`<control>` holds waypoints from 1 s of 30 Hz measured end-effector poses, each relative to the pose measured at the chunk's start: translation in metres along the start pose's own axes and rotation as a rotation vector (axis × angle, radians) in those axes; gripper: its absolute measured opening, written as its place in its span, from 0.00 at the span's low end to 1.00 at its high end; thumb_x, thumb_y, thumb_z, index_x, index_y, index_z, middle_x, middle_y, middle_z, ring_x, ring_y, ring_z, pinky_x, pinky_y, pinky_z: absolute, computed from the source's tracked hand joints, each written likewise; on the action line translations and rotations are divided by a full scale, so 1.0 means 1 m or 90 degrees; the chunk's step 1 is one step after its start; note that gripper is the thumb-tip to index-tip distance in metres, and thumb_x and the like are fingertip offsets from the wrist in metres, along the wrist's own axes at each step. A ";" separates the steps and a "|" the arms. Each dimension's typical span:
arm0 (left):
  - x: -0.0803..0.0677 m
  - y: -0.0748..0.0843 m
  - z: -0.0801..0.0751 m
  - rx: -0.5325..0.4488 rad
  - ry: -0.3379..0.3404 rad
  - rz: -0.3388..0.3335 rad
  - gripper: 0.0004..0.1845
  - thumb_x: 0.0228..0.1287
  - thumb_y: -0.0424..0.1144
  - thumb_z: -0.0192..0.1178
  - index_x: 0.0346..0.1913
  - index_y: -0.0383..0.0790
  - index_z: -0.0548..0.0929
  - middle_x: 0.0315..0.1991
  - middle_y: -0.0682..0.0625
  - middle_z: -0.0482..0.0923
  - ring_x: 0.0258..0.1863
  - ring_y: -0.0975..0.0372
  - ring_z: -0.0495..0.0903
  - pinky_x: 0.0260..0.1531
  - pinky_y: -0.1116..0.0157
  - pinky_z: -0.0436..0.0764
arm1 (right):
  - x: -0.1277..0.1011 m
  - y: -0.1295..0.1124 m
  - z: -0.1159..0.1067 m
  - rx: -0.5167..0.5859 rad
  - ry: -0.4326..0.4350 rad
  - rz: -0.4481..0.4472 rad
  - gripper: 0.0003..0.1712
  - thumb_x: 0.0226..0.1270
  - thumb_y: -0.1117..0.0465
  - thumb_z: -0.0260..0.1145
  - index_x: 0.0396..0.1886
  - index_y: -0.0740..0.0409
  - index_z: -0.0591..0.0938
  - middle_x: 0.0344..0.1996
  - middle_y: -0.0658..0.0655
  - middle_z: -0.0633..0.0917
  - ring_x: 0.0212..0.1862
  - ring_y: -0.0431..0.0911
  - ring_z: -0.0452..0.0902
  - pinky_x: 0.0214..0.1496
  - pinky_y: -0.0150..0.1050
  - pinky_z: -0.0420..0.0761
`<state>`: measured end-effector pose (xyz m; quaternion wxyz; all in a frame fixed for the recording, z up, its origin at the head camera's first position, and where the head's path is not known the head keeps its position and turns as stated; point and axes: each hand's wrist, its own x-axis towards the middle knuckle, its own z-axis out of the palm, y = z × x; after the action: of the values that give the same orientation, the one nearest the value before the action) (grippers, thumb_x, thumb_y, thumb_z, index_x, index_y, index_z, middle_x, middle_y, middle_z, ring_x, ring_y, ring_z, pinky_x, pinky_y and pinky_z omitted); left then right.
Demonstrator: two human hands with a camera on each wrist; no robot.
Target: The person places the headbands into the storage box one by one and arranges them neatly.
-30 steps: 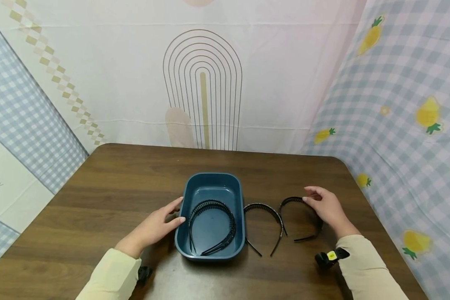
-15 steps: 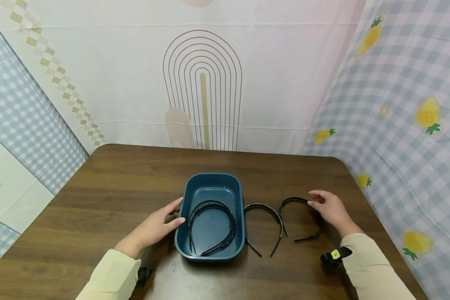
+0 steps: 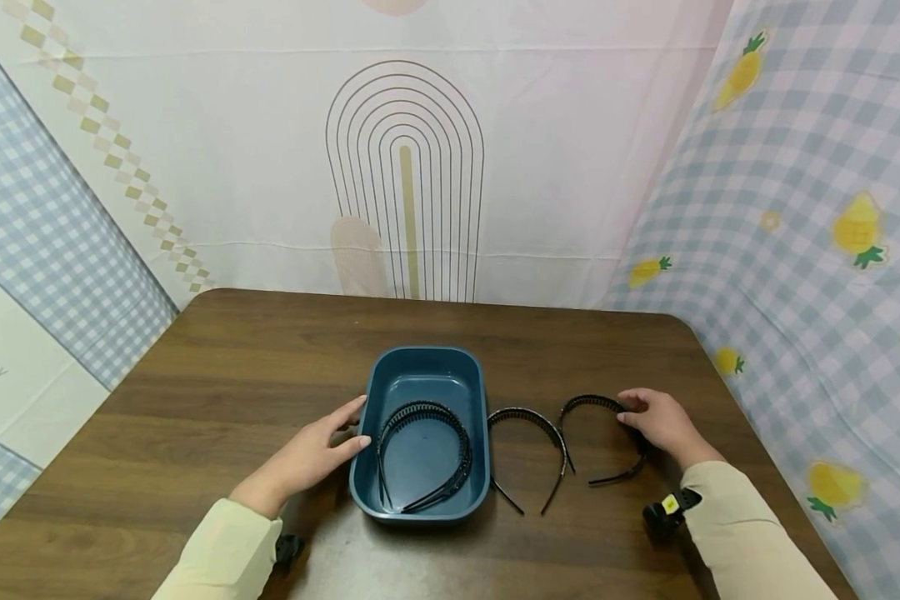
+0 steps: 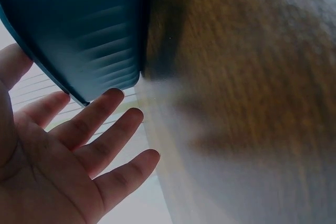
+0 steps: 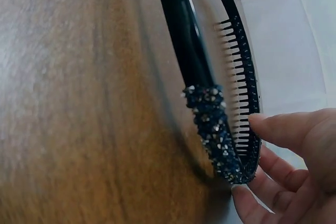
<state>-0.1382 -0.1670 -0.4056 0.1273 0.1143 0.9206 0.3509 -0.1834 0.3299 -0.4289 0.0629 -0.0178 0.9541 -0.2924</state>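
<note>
Left hand: we find the left hand (image 3: 309,454) resting with straight fingers against the left wall of the blue tray (image 3: 427,367), gripping nothing.
Right hand: the right hand (image 3: 663,423) pinches the outer headband (image 3: 603,403) at its arch, near the table's (image 3: 195,400) right edge.
Tray contents: one toothed headband (image 3: 423,454).
Between tray and outer headband: a middle headband (image 3: 528,417), flat on the table.

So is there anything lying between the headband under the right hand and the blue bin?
Yes. Another headband lies on the table between the rightmost headband, which the right hand touches, and the blue bin. Lifting over it looks possible.
</note>
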 end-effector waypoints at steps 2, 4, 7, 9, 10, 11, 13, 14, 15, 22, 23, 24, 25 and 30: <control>0.000 0.000 0.000 -0.002 0.000 0.002 0.38 0.70 0.54 0.55 0.76 0.45 0.56 0.63 0.38 0.72 0.62 0.44 0.71 0.60 0.41 0.67 | 0.000 0.000 0.000 -0.008 -0.002 -0.001 0.22 0.66 0.65 0.64 0.56 0.74 0.75 0.51 0.74 0.78 0.53 0.68 0.72 0.52 0.61 0.73; 0.000 0.000 0.000 -0.005 0.001 0.003 0.38 0.69 0.55 0.55 0.76 0.45 0.56 0.63 0.38 0.72 0.62 0.44 0.71 0.60 0.41 0.67 | 0.000 0.000 0.000 -0.014 -0.004 -0.002 0.22 0.65 0.66 0.64 0.56 0.74 0.76 0.50 0.74 0.78 0.53 0.68 0.72 0.52 0.61 0.73; 0.000 0.000 0.000 -0.008 0.000 0.004 0.38 0.69 0.55 0.55 0.76 0.45 0.56 0.63 0.38 0.72 0.62 0.44 0.71 0.60 0.41 0.67 | 0.000 0.000 0.000 -0.018 -0.005 -0.004 0.21 0.65 0.67 0.64 0.55 0.74 0.76 0.48 0.73 0.79 0.52 0.68 0.73 0.51 0.61 0.73; 0.000 0.000 0.000 -0.012 -0.001 0.005 0.38 0.70 0.54 0.55 0.76 0.45 0.56 0.63 0.38 0.71 0.63 0.44 0.70 0.60 0.41 0.67 | 0.001 0.000 0.000 -0.020 -0.004 -0.006 0.20 0.65 0.68 0.63 0.54 0.74 0.77 0.47 0.73 0.79 0.51 0.67 0.73 0.50 0.60 0.73; 0.000 0.000 0.000 -0.013 -0.001 0.005 0.38 0.70 0.54 0.55 0.76 0.45 0.56 0.63 0.38 0.71 0.63 0.44 0.70 0.60 0.41 0.67 | 0.001 0.000 0.000 -0.020 -0.003 -0.007 0.19 0.65 0.69 0.63 0.54 0.74 0.77 0.46 0.72 0.79 0.51 0.67 0.73 0.50 0.60 0.73; 0.000 -0.001 0.000 -0.015 -0.001 0.006 0.38 0.70 0.54 0.55 0.76 0.45 0.56 0.63 0.38 0.71 0.63 0.44 0.70 0.60 0.41 0.67 | 0.001 0.000 0.000 -0.021 -0.002 -0.007 0.19 0.64 0.69 0.63 0.53 0.74 0.77 0.45 0.72 0.79 0.50 0.66 0.74 0.49 0.59 0.74; 0.000 -0.001 0.000 -0.017 -0.001 0.008 0.38 0.70 0.54 0.55 0.76 0.45 0.56 0.63 0.38 0.72 0.63 0.44 0.70 0.60 0.41 0.67 | 0.001 0.000 0.000 -0.023 -0.002 -0.005 0.18 0.64 0.70 0.63 0.53 0.73 0.77 0.44 0.71 0.79 0.49 0.65 0.74 0.48 0.59 0.74; 0.000 -0.001 0.000 -0.018 0.000 0.009 0.38 0.70 0.54 0.55 0.76 0.45 0.56 0.63 0.38 0.72 0.63 0.44 0.70 0.60 0.41 0.67 | 0.002 0.000 0.001 -0.023 -0.003 -0.003 0.18 0.65 0.70 0.63 0.53 0.73 0.77 0.43 0.71 0.79 0.48 0.65 0.74 0.48 0.58 0.74; 0.000 -0.002 0.000 -0.018 0.001 0.009 0.38 0.70 0.54 0.55 0.76 0.45 0.56 0.63 0.39 0.72 0.63 0.44 0.71 0.60 0.42 0.67 | 0.002 0.000 0.001 -0.023 -0.004 0.000 0.17 0.65 0.70 0.62 0.53 0.73 0.78 0.43 0.70 0.79 0.48 0.64 0.74 0.48 0.58 0.74; 0.000 -0.002 0.001 -0.023 0.003 0.005 0.38 0.70 0.54 0.55 0.76 0.45 0.56 0.62 0.40 0.73 0.63 0.45 0.71 0.60 0.42 0.67 | 0.002 0.001 0.000 -0.025 -0.006 0.010 0.16 0.66 0.71 0.60 0.53 0.74 0.77 0.44 0.72 0.79 0.49 0.65 0.74 0.47 0.58 0.75; 0.000 -0.001 0.001 -0.024 0.003 0.005 0.38 0.70 0.54 0.55 0.76 0.45 0.56 0.62 0.40 0.73 0.63 0.45 0.71 0.60 0.42 0.67 | 0.002 0.001 0.000 -0.022 -0.006 0.010 0.16 0.66 0.71 0.60 0.53 0.74 0.77 0.45 0.72 0.79 0.50 0.65 0.74 0.48 0.58 0.75; 0.000 -0.001 0.001 -0.024 0.003 0.004 0.37 0.70 0.54 0.55 0.76 0.45 0.56 0.62 0.40 0.73 0.62 0.45 0.71 0.60 0.42 0.67 | 0.002 0.001 0.000 -0.020 -0.008 0.011 0.16 0.66 0.71 0.60 0.53 0.74 0.77 0.45 0.72 0.78 0.50 0.66 0.73 0.47 0.58 0.75; 0.000 -0.001 0.001 -0.024 0.003 0.004 0.37 0.70 0.54 0.55 0.76 0.45 0.56 0.62 0.40 0.73 0.62 0.45 0.71 0.60 0.42 0.67 | 0.002 0.002 -0.001 -0.018 -0.009 0.013 0.16 0.67 0.71 0.60 0.53 0.74 0.77 0.45 0.72 0.78 0.50 0.66 0.73 0.47 0.58 0.75; 0.000 -0.002 0.001 -0.024 0.002 0.006 0.37 0.70 0.53 0.55 0.76 0.44 0.56 0.62 0.40 0.73 0.62 0.45 0.71 0.60 0.42 0.67 | 0.002 0.003 -0.004 -0.016 -0.009 0.016 0.16 0.67 0.72 0.59 0.53 0.75 0.76 0.44 0.73 0.78 0.49 0.66 0.73 0.46 0.57 0.75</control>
<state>-0.1382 -0.1676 -0.4076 0.1260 0.1158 0.9134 0.3694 -0.1861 0.3344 -0.4279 0.0733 -0.0087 0.9574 -0.2792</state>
